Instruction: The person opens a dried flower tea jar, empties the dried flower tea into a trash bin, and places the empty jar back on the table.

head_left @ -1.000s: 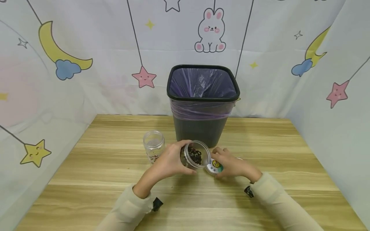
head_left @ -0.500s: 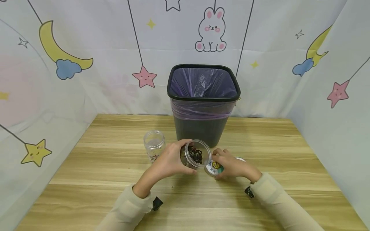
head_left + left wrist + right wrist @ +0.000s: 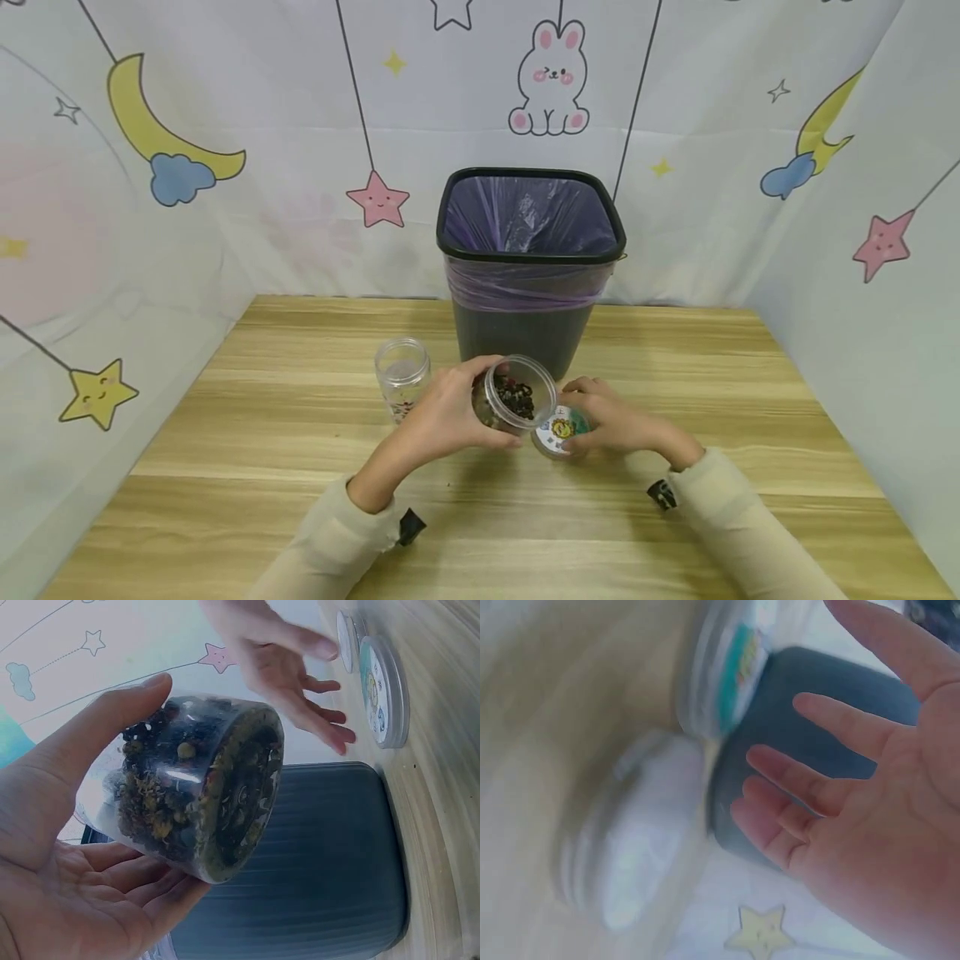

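Observation:
My left hand (image 3: 442,412) grips a clear plastic jar (image 3: 187,787), thumb on one side and fingers on the other. Its uncovered mouth tilts toward me in the head view, and dark dried bits with yellowish flower pieces lie inside. Just right of the jar, my right hand (image 3: 618,425) hovers with loosely extended fingers and holds nothing. Under its fingertips in the head view lies a round lid (image 3: 558,433) with a sun-flower picture on its label. A second, white-topped lid (image 3: 641,832) shows in the right wrist view; the hand hides it from the head camera.
Another clear jar (image 3: 402,371), open at the top, stands left of my left hand. Behind the hands rises a dark bin (image 3: 521,333) lined with a purple bag (image 3: 480,217). A patterned cloth (image 3: 300,167) hangs behind the wooden table (image 3: 247,467).
My right hand has come up off the picture lid and shifted slightly right, baring more of its label. The left hand has moved the held jar slightly right and up.

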### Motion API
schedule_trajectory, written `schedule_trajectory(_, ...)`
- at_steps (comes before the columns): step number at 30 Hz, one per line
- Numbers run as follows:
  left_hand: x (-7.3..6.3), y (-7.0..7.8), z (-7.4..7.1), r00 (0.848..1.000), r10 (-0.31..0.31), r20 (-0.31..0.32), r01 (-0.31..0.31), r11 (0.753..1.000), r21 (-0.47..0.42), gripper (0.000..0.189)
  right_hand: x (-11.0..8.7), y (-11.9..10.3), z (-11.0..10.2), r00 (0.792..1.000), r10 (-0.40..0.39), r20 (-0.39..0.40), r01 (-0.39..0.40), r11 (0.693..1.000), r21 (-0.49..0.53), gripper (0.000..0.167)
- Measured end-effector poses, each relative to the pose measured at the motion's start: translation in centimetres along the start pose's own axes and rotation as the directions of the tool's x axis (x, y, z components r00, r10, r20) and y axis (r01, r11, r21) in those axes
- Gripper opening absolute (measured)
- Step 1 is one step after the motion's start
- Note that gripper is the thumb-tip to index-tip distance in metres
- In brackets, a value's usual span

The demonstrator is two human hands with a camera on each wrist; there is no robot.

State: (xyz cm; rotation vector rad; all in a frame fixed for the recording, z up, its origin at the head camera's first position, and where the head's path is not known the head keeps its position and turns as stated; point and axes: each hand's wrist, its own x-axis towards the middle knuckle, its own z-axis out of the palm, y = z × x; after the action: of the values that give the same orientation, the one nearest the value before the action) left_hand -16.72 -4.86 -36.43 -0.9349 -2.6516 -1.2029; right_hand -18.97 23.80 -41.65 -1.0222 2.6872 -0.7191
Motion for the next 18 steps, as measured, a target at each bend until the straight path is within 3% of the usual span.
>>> schedule_trajectory(3, 0.0, 0.2, -0.1, 1.0, -0.007, -0.011, 0.006, 1.0, -0.013, 0.094, -0.6, 0.3, -1.3, 0.999, -0.002, -0.035, 0.005, 0.997, 0.074, 0.062)
schedule_trajectory(9, 0.0, 0.5, -0.3, 0.999, -0.014, -0.037, 0.013, 0.999, -0.042, 0.094, -1.8, 0.8, -4.6, 0.987, 0.082, -0.138, -0.056, 0.982, 0.181, 0.056)
schedule_trajectory(18, 0.1, 0.9, -0.9, 0.993, 0.052, -0.102, -0.062, 0.993, -0.102, 0.089, -2.2, -0.2, -10.9, 0.962, 0.174, -0.21, -0.106, 0.948, 0.299, 0.052)
